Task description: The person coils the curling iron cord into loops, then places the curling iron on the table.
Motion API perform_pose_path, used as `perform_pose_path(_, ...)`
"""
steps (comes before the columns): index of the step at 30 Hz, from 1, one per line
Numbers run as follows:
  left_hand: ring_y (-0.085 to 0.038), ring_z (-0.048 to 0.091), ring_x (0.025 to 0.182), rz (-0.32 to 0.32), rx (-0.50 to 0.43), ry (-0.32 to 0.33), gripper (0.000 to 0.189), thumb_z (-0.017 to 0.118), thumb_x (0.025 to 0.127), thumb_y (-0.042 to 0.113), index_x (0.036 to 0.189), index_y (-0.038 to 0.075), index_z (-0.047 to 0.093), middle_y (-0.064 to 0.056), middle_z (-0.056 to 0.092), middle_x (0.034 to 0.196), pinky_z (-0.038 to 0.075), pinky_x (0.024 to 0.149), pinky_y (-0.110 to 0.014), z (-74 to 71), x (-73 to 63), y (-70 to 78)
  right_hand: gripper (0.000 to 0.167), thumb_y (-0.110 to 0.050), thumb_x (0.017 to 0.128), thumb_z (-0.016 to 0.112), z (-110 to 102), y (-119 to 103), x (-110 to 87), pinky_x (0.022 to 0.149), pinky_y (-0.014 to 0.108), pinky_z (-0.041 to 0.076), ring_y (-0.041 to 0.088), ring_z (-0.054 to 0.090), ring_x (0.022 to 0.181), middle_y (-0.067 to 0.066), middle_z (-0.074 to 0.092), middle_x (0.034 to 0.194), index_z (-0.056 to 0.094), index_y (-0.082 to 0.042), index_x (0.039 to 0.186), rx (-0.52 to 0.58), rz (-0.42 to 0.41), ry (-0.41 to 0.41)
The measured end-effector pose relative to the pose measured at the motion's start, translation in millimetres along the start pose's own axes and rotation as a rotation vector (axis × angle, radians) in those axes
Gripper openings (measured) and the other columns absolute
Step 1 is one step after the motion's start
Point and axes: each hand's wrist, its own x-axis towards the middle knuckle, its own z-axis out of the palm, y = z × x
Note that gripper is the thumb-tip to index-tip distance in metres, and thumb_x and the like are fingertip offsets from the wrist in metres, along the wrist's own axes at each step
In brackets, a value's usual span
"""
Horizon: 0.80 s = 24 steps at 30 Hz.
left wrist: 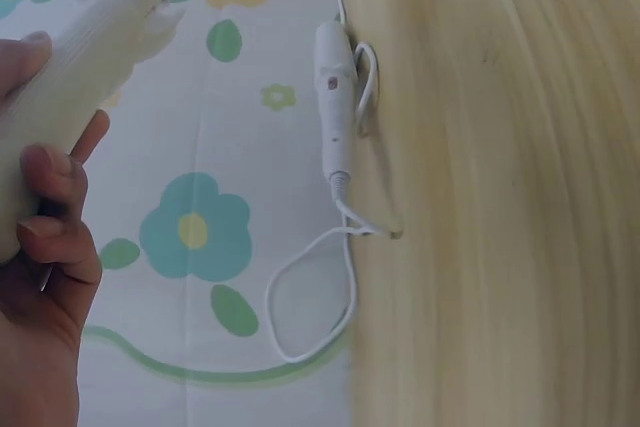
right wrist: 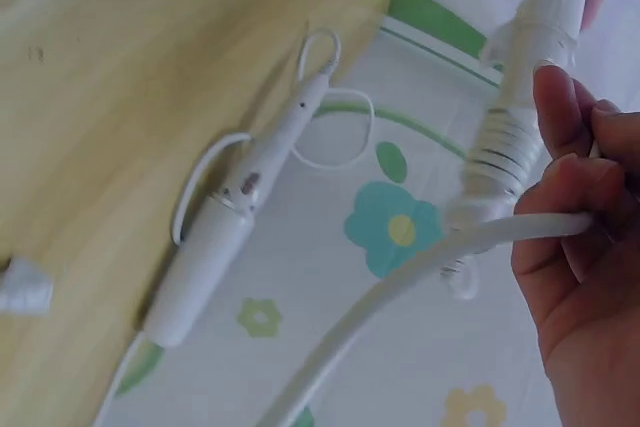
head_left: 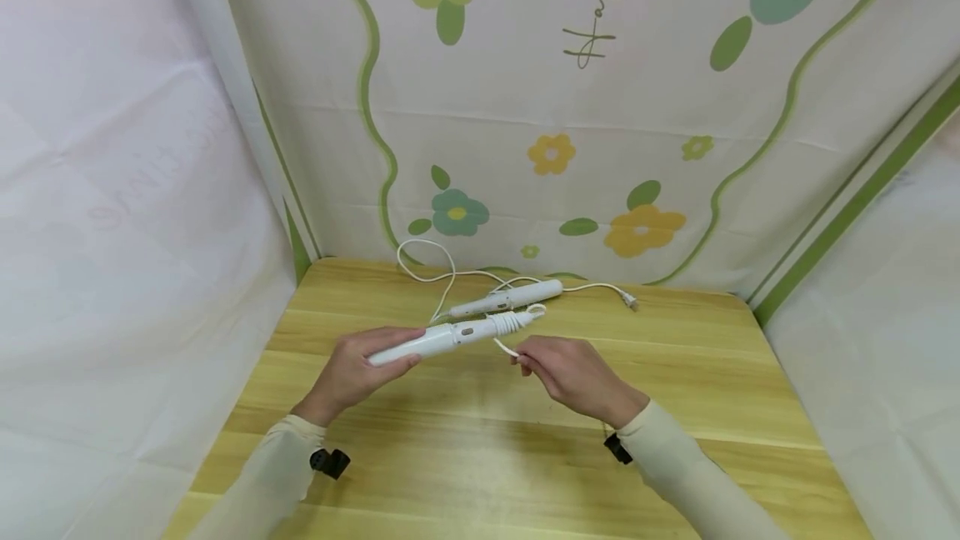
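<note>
My left hand grips the thick end of a white wand-shaped electric appliance, much like a hair curler, tilted above the table. Several turns of its white cord wrap round the narrow end, plain in the right wrist view too. With thumb and fingers, my right hand pinches a free stretch of that cord, just right of the wound part. A second, similar white appliance lies behind on the table, its cord loose. In the left wrist view, fingers curl round the held one.
The wooden table ends at a white cloth wall printed with flowers; more cloth hangs on both sides. A loose cord loop touches the back edge. A white plug lies at the back right.
</note>
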Motion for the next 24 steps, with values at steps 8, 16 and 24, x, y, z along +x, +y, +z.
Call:
perform_pose_path(8, -0.023, 0.08, 0.11, 0.106, 0.036, -0.125, 0.039, 0.089, 0.091, 0.009, 0.128, 0.016, 0.082, -0.006, 0.081, 0.126, 0.065, 0.082, -0.032, -7.8, 4.6, 4.9, 0.006, -0.017, 0.11, 0.068, -12, 15, 12.5, 0.064, 0.027, 0.057, 0.007, 0.067, 0.077, -0.006, 0.072, 0.09, 0.072, -0.013, 0.108, -0.096, -0.071, 0.051)
perform_pose_path(16, -0.016, 0.079, 0.106, 0.088, -0.053, -0.221, 0.038, 0.089, 0.091, 0.009, 0.128, 0.016, 0.083, -0.008, 0.082, 0.124, 0.065, 0.079, -0.031, -13.9, 5.8, 11.1, 0.017, -0.013, 0.098, 0.079, -15, 27, 27.0, 0.081, 0.037, 0.063, 0.016, 0.076, 0.103, -0.002, 0.079, 0.111, 0.078, -0.014, 0.115, -0.052, -0.061, -0.019)
perform_pose_path(24, -0.011, 0.077, 0.105, 0.013, -0.219, -0.297, 0.036, 0.085, 0.093, 0.004, 0.129, 0.01, 0.081, -0.016, 0.08, 0.125, 0.065, 0.077, -0.034, -17.5, 5.3, 13.2, 0.014, -0.021, 0.11, 0.066, -14, 32, 38.7, 0.087, 0.034, 0.058, 0.006, 0.067, 0.096, -0.009, 0.074, 0.107, 0.079, -0.022, 0.115, 0.168, 0.006, -0.211)
